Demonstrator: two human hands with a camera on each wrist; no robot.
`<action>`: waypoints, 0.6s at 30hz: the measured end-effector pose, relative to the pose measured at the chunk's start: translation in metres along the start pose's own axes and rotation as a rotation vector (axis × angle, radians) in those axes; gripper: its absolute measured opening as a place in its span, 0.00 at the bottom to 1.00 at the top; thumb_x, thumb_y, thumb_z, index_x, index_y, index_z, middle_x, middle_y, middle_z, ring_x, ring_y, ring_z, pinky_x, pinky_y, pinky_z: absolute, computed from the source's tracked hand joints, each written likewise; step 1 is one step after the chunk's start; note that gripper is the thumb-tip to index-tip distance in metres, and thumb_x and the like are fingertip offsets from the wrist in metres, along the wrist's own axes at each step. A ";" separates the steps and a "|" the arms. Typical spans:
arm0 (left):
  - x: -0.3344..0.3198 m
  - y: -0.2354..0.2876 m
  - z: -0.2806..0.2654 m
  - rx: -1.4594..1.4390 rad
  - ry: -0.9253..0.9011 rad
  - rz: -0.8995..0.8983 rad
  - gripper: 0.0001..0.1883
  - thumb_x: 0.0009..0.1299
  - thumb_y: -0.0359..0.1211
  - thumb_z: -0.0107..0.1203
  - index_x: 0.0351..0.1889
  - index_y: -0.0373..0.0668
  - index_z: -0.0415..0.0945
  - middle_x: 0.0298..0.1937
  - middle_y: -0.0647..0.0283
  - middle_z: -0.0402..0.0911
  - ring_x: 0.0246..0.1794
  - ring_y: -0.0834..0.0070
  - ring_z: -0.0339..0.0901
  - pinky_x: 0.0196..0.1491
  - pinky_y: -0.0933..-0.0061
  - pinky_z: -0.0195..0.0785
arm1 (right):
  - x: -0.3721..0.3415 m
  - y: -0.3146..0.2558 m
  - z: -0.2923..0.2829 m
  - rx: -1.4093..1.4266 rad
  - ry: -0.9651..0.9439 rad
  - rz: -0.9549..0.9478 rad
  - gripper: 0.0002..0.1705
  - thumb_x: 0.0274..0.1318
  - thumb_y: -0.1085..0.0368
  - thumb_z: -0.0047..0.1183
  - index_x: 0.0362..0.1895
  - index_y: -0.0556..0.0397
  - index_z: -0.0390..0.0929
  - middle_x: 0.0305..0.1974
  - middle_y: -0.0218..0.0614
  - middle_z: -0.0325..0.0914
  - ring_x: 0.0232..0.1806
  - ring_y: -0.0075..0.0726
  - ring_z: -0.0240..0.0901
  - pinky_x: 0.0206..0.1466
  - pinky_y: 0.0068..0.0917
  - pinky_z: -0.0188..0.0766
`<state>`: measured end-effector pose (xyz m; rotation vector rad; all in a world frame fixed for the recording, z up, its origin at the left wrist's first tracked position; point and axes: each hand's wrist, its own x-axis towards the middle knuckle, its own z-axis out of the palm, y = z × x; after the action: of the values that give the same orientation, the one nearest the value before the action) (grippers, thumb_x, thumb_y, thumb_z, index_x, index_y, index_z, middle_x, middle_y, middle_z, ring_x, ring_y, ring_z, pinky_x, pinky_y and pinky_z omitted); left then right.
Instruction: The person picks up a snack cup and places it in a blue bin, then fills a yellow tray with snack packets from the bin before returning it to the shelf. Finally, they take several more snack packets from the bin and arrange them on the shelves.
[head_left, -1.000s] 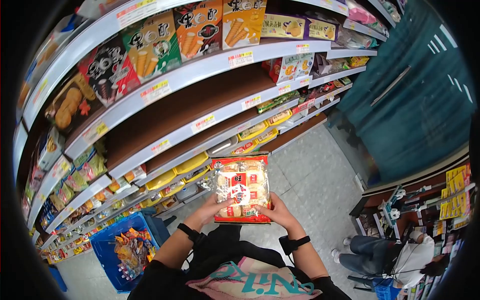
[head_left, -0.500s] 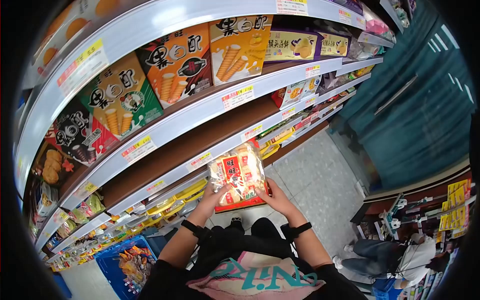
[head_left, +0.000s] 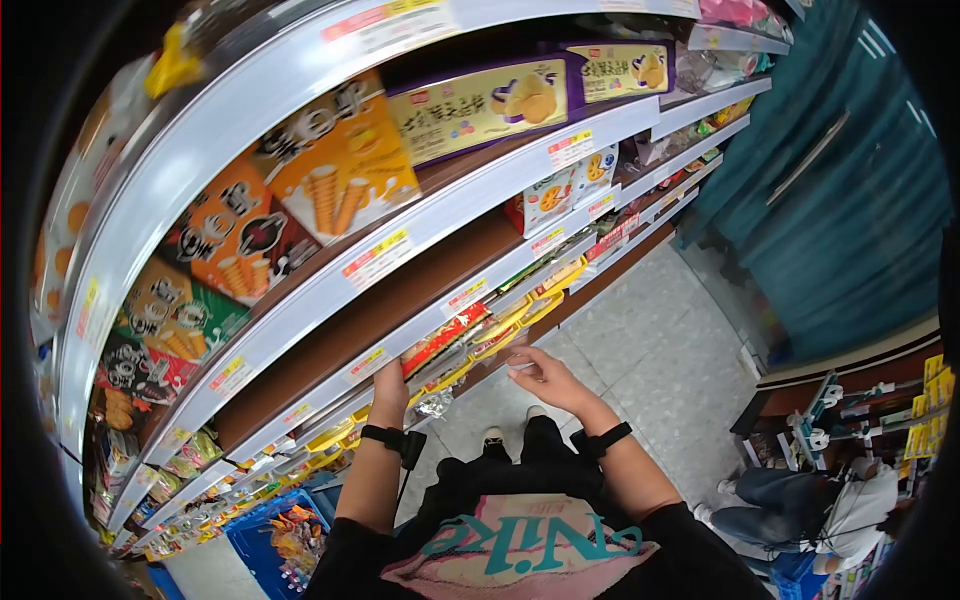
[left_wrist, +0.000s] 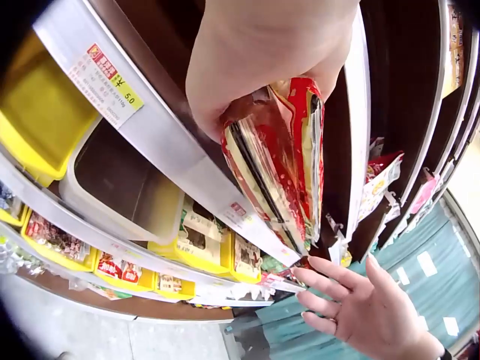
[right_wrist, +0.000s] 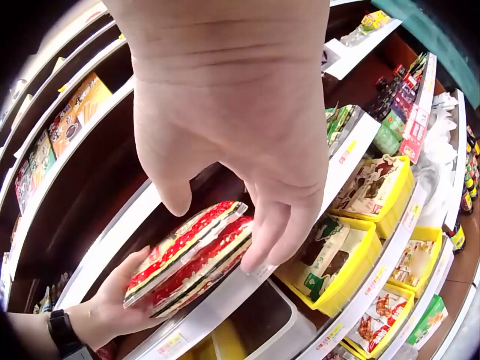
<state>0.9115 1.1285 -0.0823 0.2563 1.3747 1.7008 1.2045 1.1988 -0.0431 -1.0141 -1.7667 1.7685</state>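
Observation:
A red and clear bag of rice crackers [head_left: 446,338] is at the front of a lower brown shelf, edge-on in the head view. My left hand [head_left: 391,388] grips its near end. In the left wrist view, the bag [left_wrist: 277,161] stands between that hand's thumb and fingers, over the shelf lip. My right hand [head_left: 548,380] is off the bag, fingers loosely bent and holding nothing. The right wrist view has this hand [right_wrist: 232,142] over the bag's [right_wrist: 191,255] far end, thumb and fingers spread apart.
Snack boxes [head_left: 340,160] line the shelf above. Yellow bins [right_wrist: 334,274] and a clear bin [left_wrist: 120,184] sit below the bag's shelf. On the floor at left stands a blue crate [head_left: 262,545] of snacks. Another person [head_left: 820,510] is at lower right, by a teal curtain [head_left: 840,220].
The rice cracker bag went from lying face up in both hands before my body to edge-on at the shelf, forward and left. My right hand has let go; the left keeps hold.

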 end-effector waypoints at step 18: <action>0.065 -0.042 -0.008 0.936 0.149 0.455 0.17 0.73 0.33 0.48 0.55 0.34 0.71 0.56 0.51 0.74 0.56 0.61 0.70 0.59 0.66 0.62 | -0.015 0.049 -0.088 0.005 0.030 0.138 0.21 0.60 0.63 0.54 0.57 0.56 0.71 0.48 0.39 0.77 0.45 0.27 0.75 0.50 0.25 0.72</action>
<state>0.8904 1.1702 -0.1445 1.0422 2.2872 1.2967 1.2894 1.2413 -0.0809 -1.1798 -1.7096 1.8284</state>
